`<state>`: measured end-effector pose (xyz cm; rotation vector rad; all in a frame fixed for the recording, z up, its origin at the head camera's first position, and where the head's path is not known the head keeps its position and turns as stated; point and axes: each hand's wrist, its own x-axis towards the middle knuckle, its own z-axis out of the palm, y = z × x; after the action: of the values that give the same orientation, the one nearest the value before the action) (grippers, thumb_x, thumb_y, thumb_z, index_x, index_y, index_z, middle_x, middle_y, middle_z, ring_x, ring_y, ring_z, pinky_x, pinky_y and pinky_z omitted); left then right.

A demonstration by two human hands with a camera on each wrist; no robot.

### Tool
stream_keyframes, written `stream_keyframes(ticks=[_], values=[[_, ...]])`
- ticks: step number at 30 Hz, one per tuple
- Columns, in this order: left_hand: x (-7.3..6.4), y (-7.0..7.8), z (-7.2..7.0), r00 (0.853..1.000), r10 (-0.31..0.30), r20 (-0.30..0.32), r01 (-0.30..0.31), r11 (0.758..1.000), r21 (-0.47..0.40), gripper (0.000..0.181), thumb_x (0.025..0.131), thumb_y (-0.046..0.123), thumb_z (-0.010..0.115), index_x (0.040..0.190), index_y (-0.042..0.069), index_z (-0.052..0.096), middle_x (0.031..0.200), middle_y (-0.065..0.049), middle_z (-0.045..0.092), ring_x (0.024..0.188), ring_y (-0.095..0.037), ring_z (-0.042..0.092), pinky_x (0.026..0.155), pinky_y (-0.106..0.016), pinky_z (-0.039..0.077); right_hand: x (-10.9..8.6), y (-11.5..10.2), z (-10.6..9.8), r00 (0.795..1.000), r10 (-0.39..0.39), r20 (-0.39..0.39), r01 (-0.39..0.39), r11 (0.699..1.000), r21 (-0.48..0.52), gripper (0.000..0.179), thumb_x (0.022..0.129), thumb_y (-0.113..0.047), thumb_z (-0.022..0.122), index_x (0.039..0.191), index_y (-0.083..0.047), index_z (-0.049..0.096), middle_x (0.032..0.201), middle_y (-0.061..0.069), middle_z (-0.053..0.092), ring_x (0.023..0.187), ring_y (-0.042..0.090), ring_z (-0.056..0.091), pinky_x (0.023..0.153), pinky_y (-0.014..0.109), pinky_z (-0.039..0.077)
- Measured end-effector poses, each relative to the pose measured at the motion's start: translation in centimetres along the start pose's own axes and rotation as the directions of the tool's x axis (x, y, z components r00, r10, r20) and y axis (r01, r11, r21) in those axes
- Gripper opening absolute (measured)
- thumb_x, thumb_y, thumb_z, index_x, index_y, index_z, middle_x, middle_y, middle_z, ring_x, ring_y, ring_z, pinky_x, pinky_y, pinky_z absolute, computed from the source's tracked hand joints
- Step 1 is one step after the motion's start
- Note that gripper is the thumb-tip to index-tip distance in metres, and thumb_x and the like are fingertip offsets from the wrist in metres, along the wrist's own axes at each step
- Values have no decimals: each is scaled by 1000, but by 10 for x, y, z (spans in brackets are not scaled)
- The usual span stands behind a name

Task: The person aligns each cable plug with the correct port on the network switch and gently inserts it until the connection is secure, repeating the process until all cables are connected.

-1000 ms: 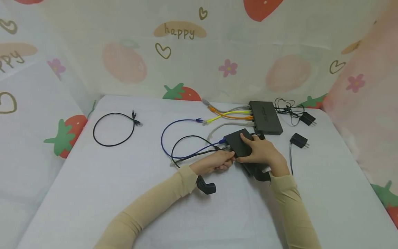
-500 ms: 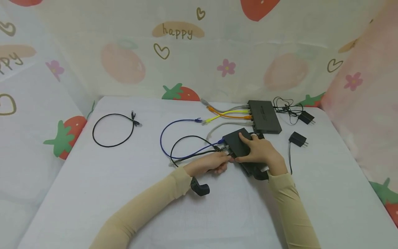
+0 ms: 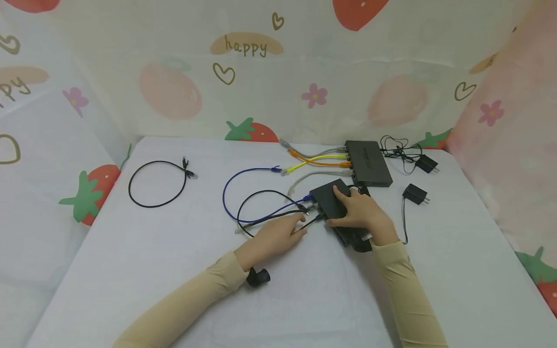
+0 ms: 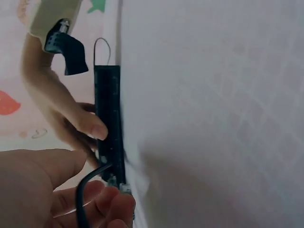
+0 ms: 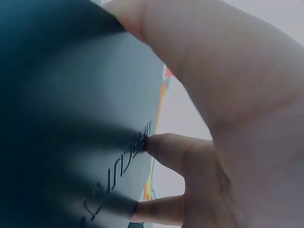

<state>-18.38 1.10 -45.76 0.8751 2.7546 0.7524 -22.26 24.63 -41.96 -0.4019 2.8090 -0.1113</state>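
Observation:
My right hand grips a black network switch with spread fingers, its fingertips on the lettered top in the right wrist view. In the left wrist view the thumb of that hand lies over the switch's port side. A black network cable is plugged into the near end of that side. My left hand is just left of the switch, fingers relaxed and thumb apart. The black cable passes loosely between them in the left wrist view. A blue cable and another black cable also run to the switch.
Behind stands a second network switch with grey, yellow and orange cables plugged in. Two power adapters lie on the right. A coiled black cable lies far left on the white table. A patterned cloth surrounds the table.
My left hand has let go of the black cable's plug at the switch and drawn back to the left. The plug now shows in the port. My right hand stays on the switch.

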Motion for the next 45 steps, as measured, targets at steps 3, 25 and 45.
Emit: stream_keyframes(ticks=[3,25,45], values=[[-8,0,-7,996,26,-82,-22,998,55,28,95,33,51,118,16,56,75,7,54,63,-7,50,57,-24,41,1,-2,0,1000,16,-10,-16,1000,-18,98,75,-66,59,148,-13,21,135,37,34,111,54,46,90,59,40],[-43,-121,-85,850,-124,-512,183,981,68,15,91,18,57,101,10,65,81,-4,59,70,-19,56,56,-32,44,-1,-9,3,999,39,-22,-40,997,-65,97,76,-69,55,148,-14,20,134,38,34,106,53,50,85,56,44],[-61,-197,-112,791,-445,-420,478,878,-31,30,90,7,45,112,-14,51,107,-34,48,95,-49,49,78,-55,42,2,-5,7,999,40,-21,-42,997,-69,99,75,-70,55,149,-15,18,135,36,35,107,52,50,84,57,45]])
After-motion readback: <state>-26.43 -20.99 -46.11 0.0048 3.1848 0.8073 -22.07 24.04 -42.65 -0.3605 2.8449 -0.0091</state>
